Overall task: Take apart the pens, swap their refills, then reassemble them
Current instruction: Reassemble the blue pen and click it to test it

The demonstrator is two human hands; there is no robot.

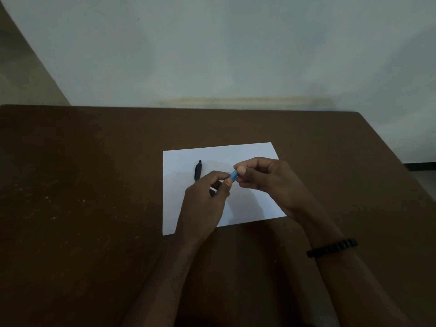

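Note:
A blue pen (233, 175) is held between both hands above a white sheet of paper (250, 152). My left hand (205, 201) grips its lower part, most of which is hidden in the fingers. My right hand (264, 178) pinches its upper end with thumb and fingertips. A black pen (197, 170) lies on the paper to the left of my hands, pointing away from me, with its lower end hidden behind my left hand.
The paper lies on a brown table (82, 185) that runs to a pale wall at the back. The table's right edge slants down past my right forearm, which wears a black bracelet (332, 247).

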